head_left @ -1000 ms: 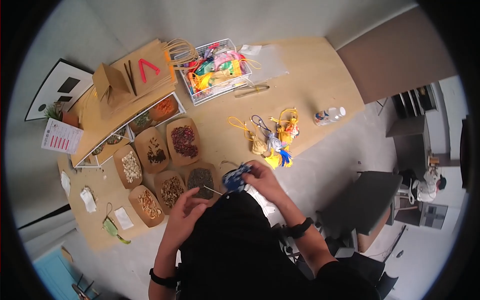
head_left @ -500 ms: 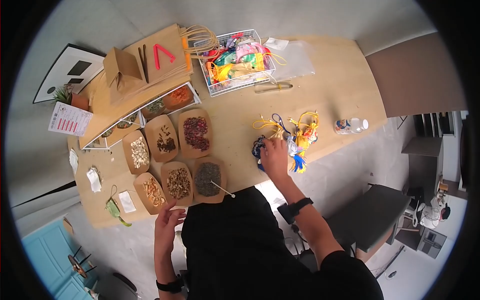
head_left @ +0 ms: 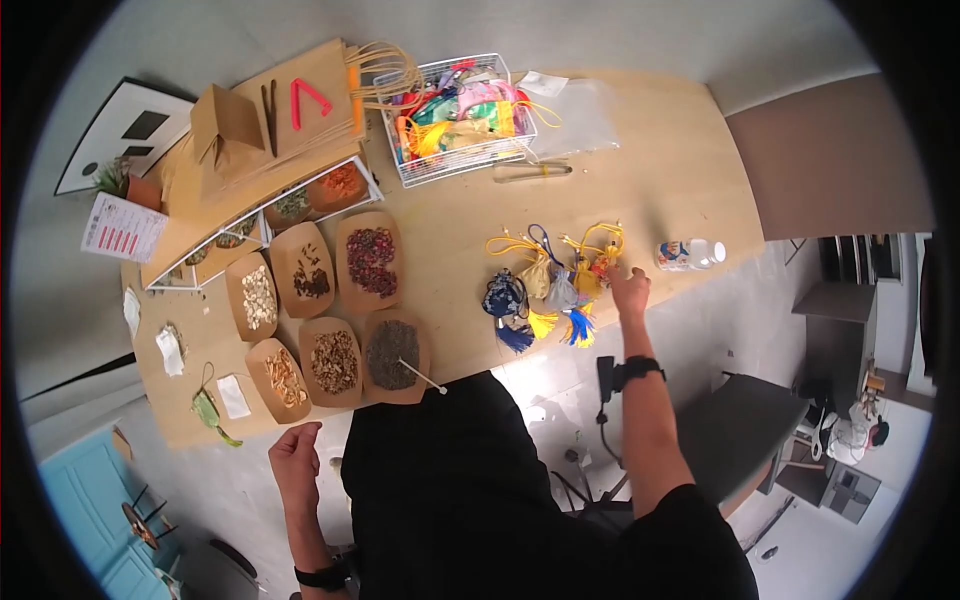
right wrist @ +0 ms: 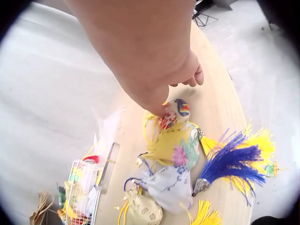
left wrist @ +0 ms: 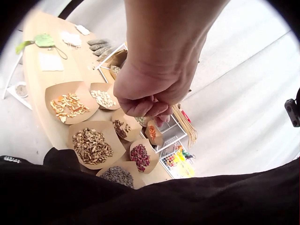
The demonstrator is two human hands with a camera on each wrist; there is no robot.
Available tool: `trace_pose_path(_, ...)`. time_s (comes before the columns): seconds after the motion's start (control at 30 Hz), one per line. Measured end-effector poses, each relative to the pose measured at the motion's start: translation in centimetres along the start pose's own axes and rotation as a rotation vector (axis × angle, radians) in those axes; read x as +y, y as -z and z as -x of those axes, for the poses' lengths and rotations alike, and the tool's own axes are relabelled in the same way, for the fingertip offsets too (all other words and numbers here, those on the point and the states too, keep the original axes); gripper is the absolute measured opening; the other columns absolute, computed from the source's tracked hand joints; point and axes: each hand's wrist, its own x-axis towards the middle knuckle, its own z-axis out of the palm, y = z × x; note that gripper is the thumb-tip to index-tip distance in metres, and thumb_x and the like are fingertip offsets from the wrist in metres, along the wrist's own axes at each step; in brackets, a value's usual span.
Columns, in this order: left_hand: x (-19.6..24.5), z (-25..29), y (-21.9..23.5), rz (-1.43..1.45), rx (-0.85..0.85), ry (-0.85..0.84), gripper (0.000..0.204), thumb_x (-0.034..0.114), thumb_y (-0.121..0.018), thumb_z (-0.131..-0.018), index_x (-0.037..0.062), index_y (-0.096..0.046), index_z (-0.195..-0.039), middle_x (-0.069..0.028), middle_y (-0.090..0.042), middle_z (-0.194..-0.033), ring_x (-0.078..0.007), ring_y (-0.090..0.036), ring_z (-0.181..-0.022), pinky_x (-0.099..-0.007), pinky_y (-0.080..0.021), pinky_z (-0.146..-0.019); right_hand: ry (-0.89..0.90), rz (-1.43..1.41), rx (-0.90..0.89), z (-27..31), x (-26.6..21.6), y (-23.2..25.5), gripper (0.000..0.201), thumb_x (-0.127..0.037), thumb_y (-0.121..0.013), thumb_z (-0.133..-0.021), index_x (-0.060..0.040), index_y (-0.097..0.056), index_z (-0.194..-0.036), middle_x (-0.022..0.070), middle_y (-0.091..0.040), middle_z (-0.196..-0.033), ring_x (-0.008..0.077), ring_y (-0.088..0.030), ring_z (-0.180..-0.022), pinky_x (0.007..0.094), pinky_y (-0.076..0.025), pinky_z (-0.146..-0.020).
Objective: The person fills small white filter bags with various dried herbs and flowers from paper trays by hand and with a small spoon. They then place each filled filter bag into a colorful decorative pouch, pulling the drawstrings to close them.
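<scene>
In the head view my right hand (head_left: 630,292) is at the right end of a row of tasselled drawstring sachets. Its thumb side touches a red and white patterned sachet (right wrist: 180,110), with the other fingertips apart from it. Beside that sachet lie a yellow one with a pink flower (right wrist: 171,145), a silver one with blue sprigs (right wrist: 168,185) and a gold one (right wrist: 145,209). A navy patterned sachet (head_left: 503,294) with a blue tassel lies at the row's left end. My left hand (head_left: 295,465), fingers curled and holding nothing, hovers off the table's front edge.
Paper trays of dried herbs, including dark grains (head_left: 393,355) with a white stick, stand left of centre. A wire basket (head_left: 410,175) of colourful sachets and metal tongs (head_left: 533,172) lie behind. A white bottle (head_left: 690,254) lies right; a green sachet (head_left: 205,408) far left.
My right hand carried the navy sachet from near my body to the row, let go of it, and moved right along the sachets. My left hand drew back from the trays and curled.
</scene>
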Motion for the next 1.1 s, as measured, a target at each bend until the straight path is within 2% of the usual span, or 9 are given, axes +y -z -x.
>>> trace_pose_path(0.1, 0.1, 0.6, 0.7, 0.035, -0.024, -0.013, 0.02, 0.018, -0.062, -0.094, -0.0013, -0.068, -0.092, 0.0092, -0.038, -0.05, -0.0003, -0.025, -0.041, -0.0223, -0.016, -0.04, -0.056, -0.232, -0.4, -2.2, 0.9, 0.1, 0.06, -0.041, -0.074, -0.075, 0.0074, -0.064, -0.109, 0.0176, -0.067, -0.077, 0.0255, -0.066, -0.079, 0.0353, -0.051, -0.072)
trace_pose_path(0.23, -0.2, 0.8, 1.2, 0.073, -0.044, -0.033, 0.03, 0.025, -0.058, -0.097, 0.0013, -0.066, -0.082, 0.0104, -0.033, -0.049, -0.0005, -0.022, -0.042, -0.0235, -0.013, -0.041, -0.166, -0.339, -0.175, -2.8, 2.4, -0.8, 0.038, -0.034, -0.074, -0.079, 0.0012, -0.065, -0.088, 0.0069, -0.063, -0.067, 0.015, -0.063, -0.07, 0.0304, -0.051, -0.059)
trace_pose_path(0.33, 0.1, 0.9, 1.4, 0.01, -0.019, -0.066, 0.042, 0.033, -0.055, -0.098, 0.0055, -0.062, -0.066, 0.0097, -0.033, -0.049, -0.0016, -0.026, -0.044, -0.0232, -0.016, -0.042, -0.32, -0.718, -0.187, -0.5, 0.4, 5.6, 0.039, -0.036, -0.072, -0.086, -0.0025, -0.059, -0.102, 0.0052, -0.064, -0.084, 0.0128, -0.062, -0.072, 0.0311, -0.054, -0.06)
trace_pose_path(0.5, 3.5, 1.7, 0.3, -0.078, -0.221, -0.176, 0.025, 0.025, -0.061, -0.095, 0.0034, -0.07, -0.087, 0.0062, -0.049, -0.061, -0.0033, -0.041, -0.055, -0.0225, -0.032, -0.049, -0.137, -1.172, -0.407, 9.6, -8.8, 15.2, 0.029, -0.025, -0.065, -0.093, -0.0013, -0.062, -0.11, 0.0053, -0.067, -0.093, 0.0085, -0.062, -0.075, 0.0229, -0.048, -0.061)
trace_pose_path(0.6, 4.9, 2.0, -0.9, -0.026, -0.456, -0.233, 0.025, 0.017, -0.062, -0.093, 0.0005, -0.063, -0.111, -0.0008, -0.063, -0.089, -0.0079, -0.058, -0.079, -0.0232, -0.05, -0.073, 0.039, -1.169, -0.586, 18.2, -16.6, 18.1, 0.025, -0.019, -0.062, -0.095, -0.0007, -0.063, -0.111, 0.0044, -0.068, -0.092, 0.0075, -0.061, -0.077, 0.0233, -0.048, -0.063)
trace_pose_path(0.7, 6.9, 3.0, -1.8, -0.027, -0.574, -0.444, 0.027, 0.013, -0.063, -0.093, -0.0007, -0.06, -0.116, -0.0025, -0.064, -0.096, -0.0099, -0.06, -0.086, -0.0256, -0.05, -0.08, 0.15, -1.2, -1.016, 25.7, -21.9, 19.5, 0.024, -0.006, -0.066, -0.09, -0.0019, -0.062, -0.113, 0.0047, -0.069, -0.096, 0.0089, -0.064, -0.082, 0.023, -0.053, -0.068)
trace_pose_path(0.8, 5.0, 2.3, -0.3, 0.096, -0.648, -0.413, 0.032, 0.017, -0.065, -0.093, -0.0012, -0.057, -0.118, -0.0052, -0.066, -0.099, -0.01, -0.06, -0.093, -0.026, -0.05, -0.078, 0.316, -1.275, -1.328, 31.4, -25.9, 19.6, 0.031, 0.0, -0.064, -0.091, -0.0007, -0.054, -0.12, 0.003, -0.06, -0.106, 0.009, -0.059, -0.099, 0.0239, -0.05, -0.084)
trace_pose_path(1.0, 2.7, 1.2, 8.9, 0.286, -0.652, -0.362, 0.025, 0.008, -0.059, -0.095, -0.0021, -0.056, -0.118, -0.0043, -0.063, -0.107, -0.0083, -0.057, -0.097, -0.0251, -0.048, -0.084, 0.606, -0.935, -1.387, 36.7, -31.0, 21.6, 0.024, 0.005, -0.057, -0.092, -0.0001, -0.055, -0.115, 0.0061, -0.06, -0.109, 0.0147, -0.061, -0.102, 0.0277, -0.05, -0.089)
trace_pose_path(1.1, 2.3, 0.7, 12.6, 0.265, -0.687, -0.381, 0.024, 0.005, -0.056, -0.096, -0.0019, -0.057, -0.119, -0.0029, -0.063, -0.106, -0.008, -0.057, -0.098, -0.0244, -0.046, -0.088, 0.522, -1.063, -1.27, 39.3, -32.8, 21.9, 0.024, 0.0, -0.061, -0.091, 0.0, -0.058, -0.115, 0.0044, -0.064, -0.105, 0.0114, -0.062, -0.093, 0.0253, -0.05, -0.085)
